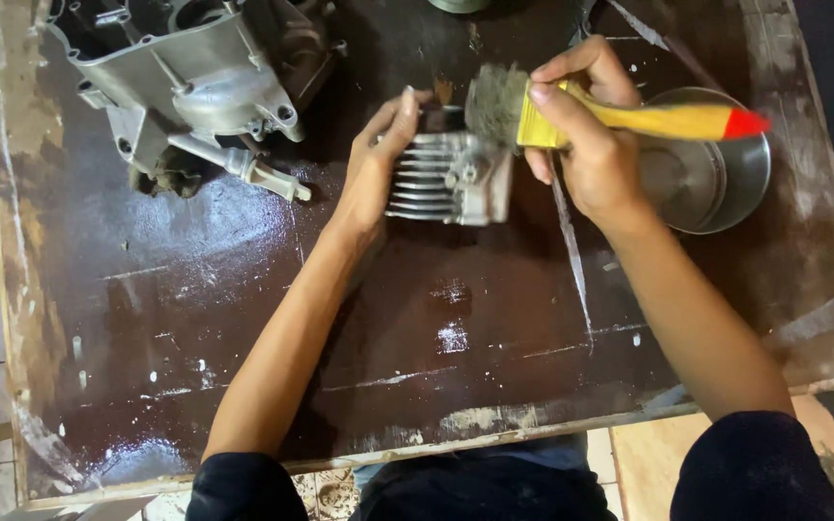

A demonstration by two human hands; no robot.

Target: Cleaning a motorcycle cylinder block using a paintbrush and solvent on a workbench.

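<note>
A finned grey metal engine part (456, 178) lies on the dark wet board (243, 318) near its far middle. My left hand (378, 159) grips its left side and steadies it. My right hand (586, 135) holds a paintbrush (629, 118) with a yellow handle and a red tip. The brush's dirty bristles rest on the top right of the finned part.
A large grey engine casing (195, 77) stands at the far left of the board. A round steel bowl (716, 174) sits to the right, partly behind my right hand. The board's worn edges run along the left, near and right sides. Tiled floor shows beyond them.
</note>
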